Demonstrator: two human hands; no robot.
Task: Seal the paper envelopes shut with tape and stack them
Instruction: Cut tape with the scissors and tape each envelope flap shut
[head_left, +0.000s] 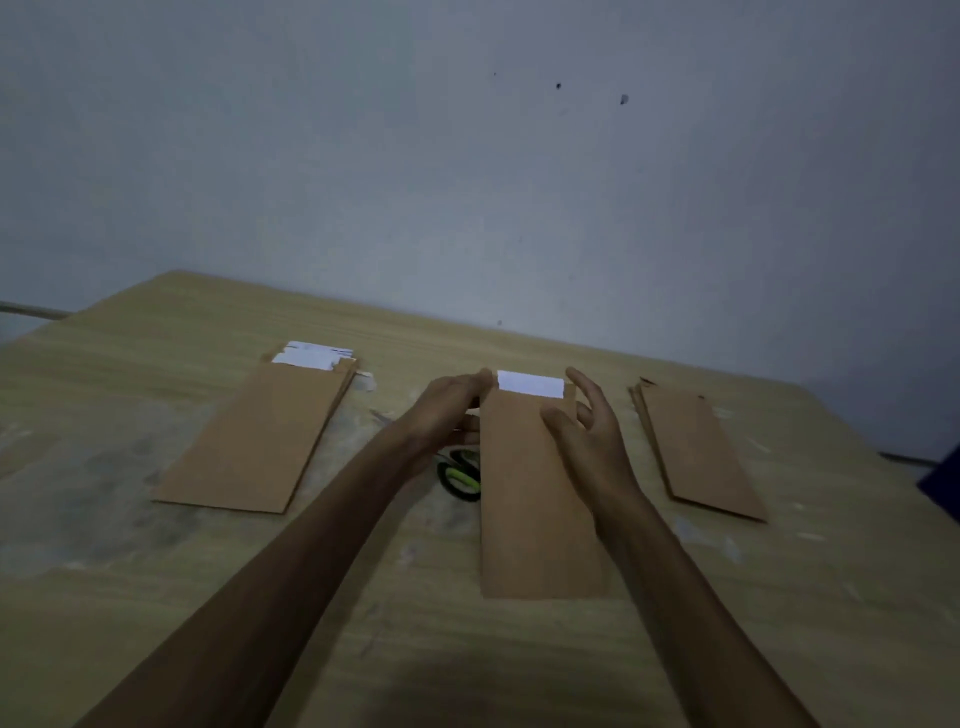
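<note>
A brown paper envelope (530, 499) lies lengthwise in the middle of the wooden table (156, 571), with white paper (530, 384) sticking out of its far end. My left hand (447, 410) holds the envelope's upper left edge, fingers reaching to the top corner. My right hand (587, 431) rests on the upper right part, thumb pressing on the face and fingers spread by the right edge. A stack of brown envelopes (260, 441) with white paper showing lies at the left. Another brown stack (696, 452) without white showing lies at the right. No tape is visible.
Scissors with green and black handles (460, 475) lie just left of the middle envelope, partly under my left hand. A grey wall (467, 182) runs right behind the table. A dark blue thing (943, 488) shows at the right edge.
</note>
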